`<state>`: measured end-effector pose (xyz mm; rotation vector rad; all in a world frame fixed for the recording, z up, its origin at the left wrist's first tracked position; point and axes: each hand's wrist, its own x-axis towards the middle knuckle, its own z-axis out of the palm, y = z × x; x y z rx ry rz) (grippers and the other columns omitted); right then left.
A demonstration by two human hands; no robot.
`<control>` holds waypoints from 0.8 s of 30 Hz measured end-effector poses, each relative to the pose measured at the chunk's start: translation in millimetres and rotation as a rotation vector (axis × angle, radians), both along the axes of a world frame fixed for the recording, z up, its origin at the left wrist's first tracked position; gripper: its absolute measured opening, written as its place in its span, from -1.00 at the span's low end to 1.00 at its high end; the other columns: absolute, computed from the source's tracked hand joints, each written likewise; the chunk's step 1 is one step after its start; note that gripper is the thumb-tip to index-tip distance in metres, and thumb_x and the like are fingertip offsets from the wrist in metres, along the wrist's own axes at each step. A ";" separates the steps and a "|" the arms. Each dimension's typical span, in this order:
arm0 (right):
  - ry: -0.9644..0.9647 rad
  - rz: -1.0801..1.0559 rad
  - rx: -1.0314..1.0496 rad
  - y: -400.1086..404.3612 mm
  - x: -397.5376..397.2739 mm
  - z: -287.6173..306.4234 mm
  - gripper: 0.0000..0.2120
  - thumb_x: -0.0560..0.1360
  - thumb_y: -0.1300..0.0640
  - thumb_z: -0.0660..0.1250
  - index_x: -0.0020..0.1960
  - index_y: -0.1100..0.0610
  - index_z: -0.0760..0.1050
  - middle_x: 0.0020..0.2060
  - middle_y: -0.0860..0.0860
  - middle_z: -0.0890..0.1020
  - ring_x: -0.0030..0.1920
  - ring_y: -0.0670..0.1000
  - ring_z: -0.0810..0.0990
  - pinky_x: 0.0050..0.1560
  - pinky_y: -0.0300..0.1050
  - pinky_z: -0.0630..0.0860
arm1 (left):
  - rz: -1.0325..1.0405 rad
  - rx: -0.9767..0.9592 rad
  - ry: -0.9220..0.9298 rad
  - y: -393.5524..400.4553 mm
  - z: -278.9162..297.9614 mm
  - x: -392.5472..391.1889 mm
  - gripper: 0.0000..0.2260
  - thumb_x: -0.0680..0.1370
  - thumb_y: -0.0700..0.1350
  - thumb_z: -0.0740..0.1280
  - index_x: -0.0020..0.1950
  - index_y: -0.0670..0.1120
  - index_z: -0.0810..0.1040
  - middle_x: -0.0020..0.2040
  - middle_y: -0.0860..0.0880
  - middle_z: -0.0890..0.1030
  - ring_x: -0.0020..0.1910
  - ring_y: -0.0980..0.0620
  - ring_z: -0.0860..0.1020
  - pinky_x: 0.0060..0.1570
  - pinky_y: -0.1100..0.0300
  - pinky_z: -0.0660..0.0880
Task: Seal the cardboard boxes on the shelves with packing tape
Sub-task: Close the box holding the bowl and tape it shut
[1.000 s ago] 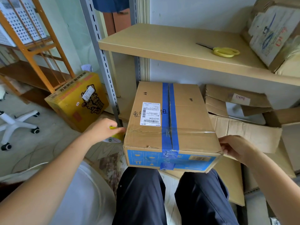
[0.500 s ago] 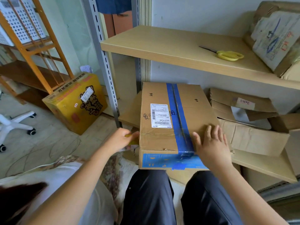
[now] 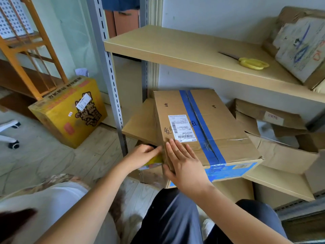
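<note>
A brown cardboard box lies on the lower shelf, its near end sticking out over the edge. Blue tape runs along its top seam and down the blue front face, and a white shipping label sits left of the tape. My right hand lies flat on the box's near-left top corner, fingers straight. Against the box's left side, my left hand grips a yellow tape roll, which is mostly hidden by the hand and box.
Yellow scissors lie on the upper shelf, beside a scribbled carton. Flattened and open cartons crowd the lower shelf to the right. A grey metal upright stands left of the box. A yellow box sits on the floor.
The box went from above my knees back onto the lower shelf. My right hand slid from its right edge across the top to the near-left corner. My left hand stayed at the left side.
</note>
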<state>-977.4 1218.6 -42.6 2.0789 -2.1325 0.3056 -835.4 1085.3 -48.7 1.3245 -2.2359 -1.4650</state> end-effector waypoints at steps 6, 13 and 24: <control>0.195 -0.017 -0.056 -8.0 6.4 -15.4 -0.64 0.44 0.06 0.14 0.08 0.11 0.63 0.35 0.29 0.49 0.31 0.34 0.51 0.19 0.32 0.50 | -0.114 0.005 -0.050 -9.0 4.1 -4.7 -0.82 0.56 0.05 0.37 -0.13 -0.03 0.64 -0.14 0.04 0.68 -0.13 0.12 0.60 -0.19 0.27 0.44; 0.071 0.026 -0.298 -9.2 -3.9 64.2 -0.71 0.54 -0.05 0.26 0.07 0.07 0.65 0.26 0.15 0.60 0.17 0.22 0.63 0.11 0.11 0.61 | -0.306 -0.103 -0.292 -16.2 31.6 -9.1 -0.87 0.62 0.06 0.24 0.07 0.02 0.45 -0.03 0.07 0.56 -0.07 0.10 0.54 -0.17 0.23 0.40; -0.335 -0.634 -0.098 -45.8 -171.2 266.0 -0.72 0.56 -0.03 0.37 -0.14 0.19 0.52 -0.28 0.09 0.54 -0.30 0.04 0.51 -0.39 -0.15 0.36 | -0.069 0.062 -0.257 5.7 39.3 -10.2 -0.47 0.58 0.03 0.25 0.53 0.04 0.18 0.35 0.03 0.46 0.24 0.07 0.49 0.20 0.20 0.42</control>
